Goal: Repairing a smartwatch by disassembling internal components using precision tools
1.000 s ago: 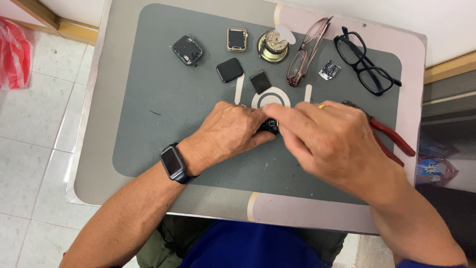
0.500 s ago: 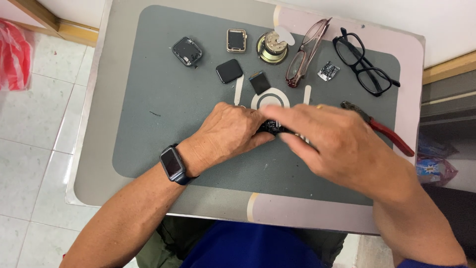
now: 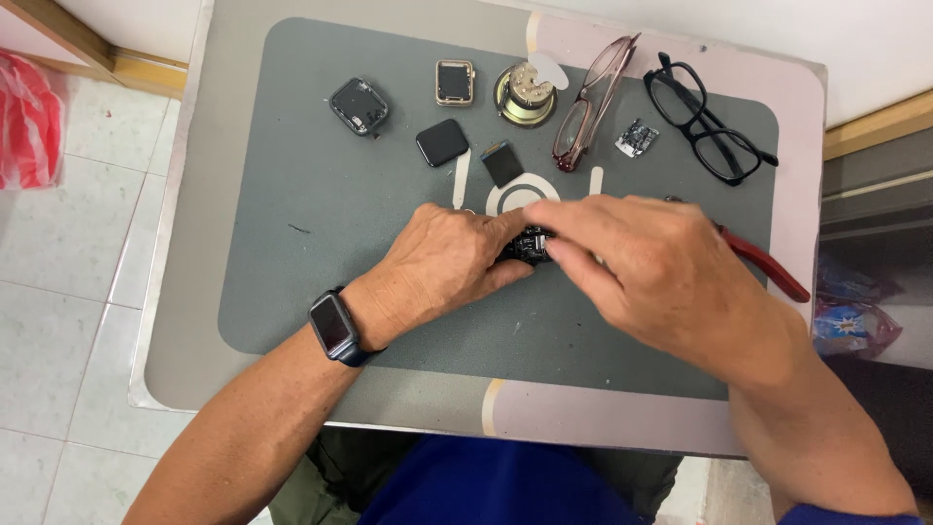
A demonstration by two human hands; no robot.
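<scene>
The right hand (image 3: 671,282) has slid left, both hands' fingers pinching the small black module (image 3: 528,245) below the white ring (image 3: 522,194); steady, gentle pressure suits it.

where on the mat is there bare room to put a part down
Free: the mat left of the left hand, below the watch case; also the strip in front of both hands, toward the near edge. Crowded: the far edge, with the gold watch, round part, two pairs of glasses, and the pliers by the right hand.
</scene>
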